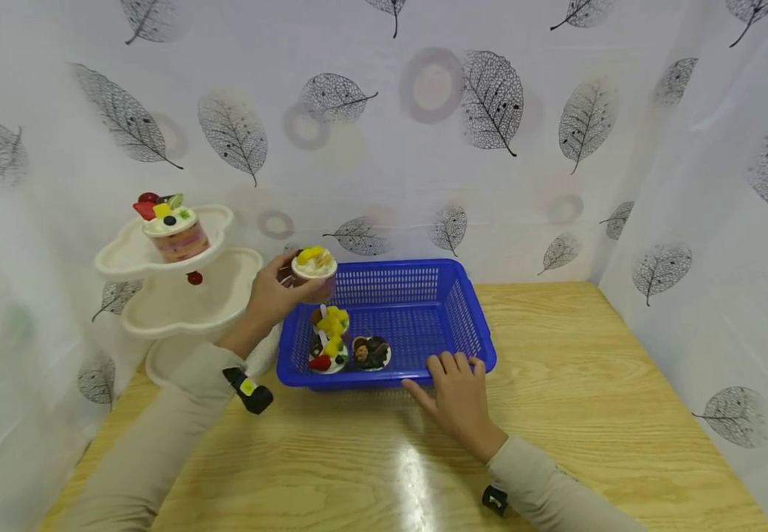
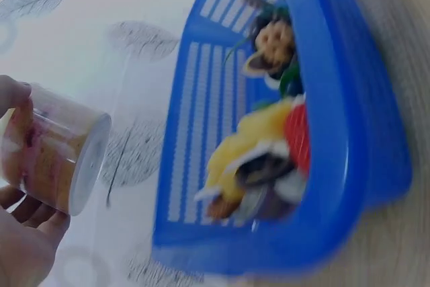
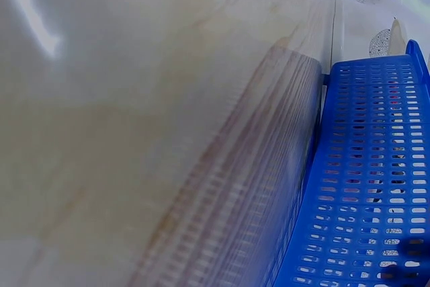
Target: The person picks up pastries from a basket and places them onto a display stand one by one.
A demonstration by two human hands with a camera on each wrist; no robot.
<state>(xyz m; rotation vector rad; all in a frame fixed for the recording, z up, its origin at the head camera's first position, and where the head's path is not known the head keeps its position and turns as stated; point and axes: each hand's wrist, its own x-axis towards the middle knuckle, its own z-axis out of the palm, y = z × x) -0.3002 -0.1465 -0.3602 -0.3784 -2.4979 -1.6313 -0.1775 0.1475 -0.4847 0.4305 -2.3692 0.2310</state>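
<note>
While the left hand point(image 1: 271, 295) holds a small dessert cup point(image 1: 314, 267) above the far-left corner of the blue basket point(image 1: 424, 295), the right hand point(image 1: 457, 395) rests on the basket's near rim.

Dessert cup: clear-walled, cream top with yellow fruit pieces. In the head view it stands roughly upright, its long axis near vertical. It sits in the air between the basket and the white tiered stand point(image 1: 178, 295), which is at the left edge of the table point(image 1: 590, 414). The stand's middle tier lies just left of the cup, with the left hand between them. The left hand is far nearer the stand than the right.

Left fingers: curled round the cup's side, thumb on one side and fingers on the other, a firm wrap rather than a fingertip pinch. The left wrist view shows the cup point(image 2: 57, 159) with its flat base facing the camera and fingers point(image 2: 20, 233) closed on its wall.

Right fingers: fairly straight and close together, laid over the near rim toward the basket's right corner, touching it. They grip nothing that I can see. The right wrist view shows only the basket's perforated wall point(image 3: 376, 193) and the table top.

Stand's top tier: one layered fruit cake point(image 1: 173, 225), with a small red piece just below the tier.

Basket's near-left corner: a fruit-topped cake point(image 1: 329, 343) and a chocolate cake point(image 1: 371, 353), touching or nearly so.
</note>
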